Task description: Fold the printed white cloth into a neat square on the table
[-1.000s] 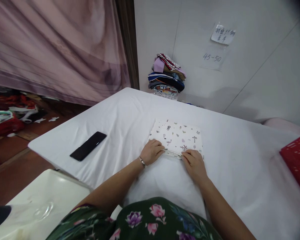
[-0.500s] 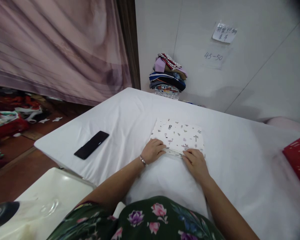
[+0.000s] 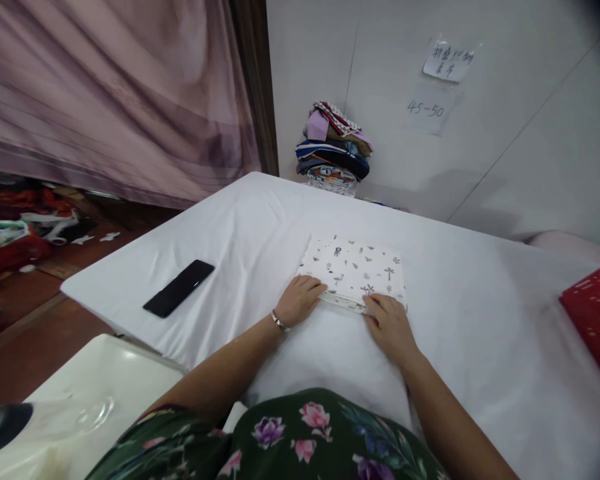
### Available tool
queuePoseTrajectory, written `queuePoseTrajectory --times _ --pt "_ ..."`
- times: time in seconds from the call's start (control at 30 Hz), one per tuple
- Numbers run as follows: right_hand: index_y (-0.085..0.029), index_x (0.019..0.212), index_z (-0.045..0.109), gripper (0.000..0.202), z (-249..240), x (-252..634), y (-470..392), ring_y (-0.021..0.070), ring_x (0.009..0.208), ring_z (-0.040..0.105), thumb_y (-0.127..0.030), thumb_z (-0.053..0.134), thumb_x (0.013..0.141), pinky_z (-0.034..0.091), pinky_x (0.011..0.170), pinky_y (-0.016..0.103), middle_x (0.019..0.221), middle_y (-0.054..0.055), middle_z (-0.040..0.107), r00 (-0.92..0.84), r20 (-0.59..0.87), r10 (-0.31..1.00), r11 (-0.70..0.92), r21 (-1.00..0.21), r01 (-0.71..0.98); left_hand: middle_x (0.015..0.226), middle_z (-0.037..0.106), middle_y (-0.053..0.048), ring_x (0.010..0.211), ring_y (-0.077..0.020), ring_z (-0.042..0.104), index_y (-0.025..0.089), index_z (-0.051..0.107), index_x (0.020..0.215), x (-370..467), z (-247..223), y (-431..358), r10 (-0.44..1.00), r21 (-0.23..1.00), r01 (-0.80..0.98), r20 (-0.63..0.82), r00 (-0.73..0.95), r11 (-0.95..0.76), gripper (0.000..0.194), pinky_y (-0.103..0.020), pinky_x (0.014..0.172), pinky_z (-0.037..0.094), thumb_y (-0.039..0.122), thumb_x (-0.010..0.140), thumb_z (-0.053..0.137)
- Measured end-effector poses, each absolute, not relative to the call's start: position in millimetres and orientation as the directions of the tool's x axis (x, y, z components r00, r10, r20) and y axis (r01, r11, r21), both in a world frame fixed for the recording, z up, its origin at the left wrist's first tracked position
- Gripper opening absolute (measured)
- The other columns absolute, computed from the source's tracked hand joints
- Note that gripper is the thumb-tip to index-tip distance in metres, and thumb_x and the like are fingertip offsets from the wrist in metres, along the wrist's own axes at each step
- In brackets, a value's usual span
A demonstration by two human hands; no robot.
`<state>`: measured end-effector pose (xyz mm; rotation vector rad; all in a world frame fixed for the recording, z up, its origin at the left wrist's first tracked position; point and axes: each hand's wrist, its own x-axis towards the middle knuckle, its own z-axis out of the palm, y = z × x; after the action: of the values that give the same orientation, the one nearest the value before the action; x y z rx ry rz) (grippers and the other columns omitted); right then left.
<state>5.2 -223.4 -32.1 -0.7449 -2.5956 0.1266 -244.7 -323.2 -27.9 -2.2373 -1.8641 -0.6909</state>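
Observation:
A folded white cloth (image 3: pixel 356 265) printed with small grey palm trees, a flamingo and other figures lies flat on the white-covered table (image 3: pixel 260 220). Its layered near edge faces me. My left hand (image 3: pixel 301 299) is closed on the left part of that edge, fingers on top. On the right part of the same edge, my right hand (image 3: pixel 389 321) pinches the cloth between thumb and fingers. Both thumbs are partly hidden.
A black phone (image 3: pixel 179 288) lies on the table at left. A red slotted basket (image 3: pixel 597 313) stands at the right edge. Folded clothes (image 3: pixel 333 150) are stacked by the wall behind. A cream surface (image 3: pixel 115 373) adjoins at lower left, below a pink curtain (image 3: pixel 120 100).
The view has shifted slightly. Both hands stay at the cloth's near edge, and the left hand sits a little further from the right one.

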Motion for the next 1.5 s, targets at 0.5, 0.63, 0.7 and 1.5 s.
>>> queuePoseTrajectory --times 0.5,0.63,0.7,1.5 --pt "-0.019 0.118 0.056 0.033 -33 5 -224 0.0234 0.102 0.048 -0.020 0.045 0.087 0.038 0.086 0.038 0.111 0.010 0.057 -0.764 0.373 0.526 0.850 -0.186 0.493 0.103 0.061 -0.006 0.098 -0.0199 0.051 0.022 0.057 0.111 -244 -21 -328 0.913 0.135 0.970 0.385 0.135 -0.200 0.028 -0.036 0.084 0.038 0.016 0.085 0.046" --pt "-0.019 0.119 0.055 0.035 -36 6 -224 0.0232 0.101 0.049 -0.019 0.045 0.086 0.039 0.085 0.038 0.111 0.009 0.058 -0.769 0.388 0.508 0.860 -0.169 0.482 0.112 0.058 -0.008 0.105 -0.0211 0.048 0.020 0.052 0.117 -247 -19 -334 0.916 0.161 0.974 0.394 0.083 -0.158 0.035 -0.038 0.090 0.037 0.015 0.082 0.051" --pt "-0.020 0.120 0.055 0.036 -39 6 -222 0.0234 0.102 0.050 -0.019 0.046 0.085 0.040 0.085 0.039 0.111 0.009 0.058 -0.773 0.400 0.493 0.868 -0.162 0.469 0.111 0.058 -0.008 0.105 -0.0211 0.048 0.021 0.053 0.116 -250 -18 -337 0.918 0.172 0.975 0.391 0.064 -0.141 0.034 -0.038 0.090 0.036 0.016 0.082 0.051" --pt "-0.023 0.078 0.068 0.028 -43 31 -203 0.0230 0.080 0.057 -0.039 0.047 0.086 0.044 0.073 0.039 0.082 0.006 0.063 -0.665 0.438 0.605 0.796 -0.297 0.528 0.077 0.063 -0.004 0.081 -0.0162 0.055 0.018 0.060 0.063 -243 -5 -313 0.873 0.413 0.910 0.432 -0.227 0.032 0.029 -0.035 0.078 0.043 0.034 0.085 0.052"
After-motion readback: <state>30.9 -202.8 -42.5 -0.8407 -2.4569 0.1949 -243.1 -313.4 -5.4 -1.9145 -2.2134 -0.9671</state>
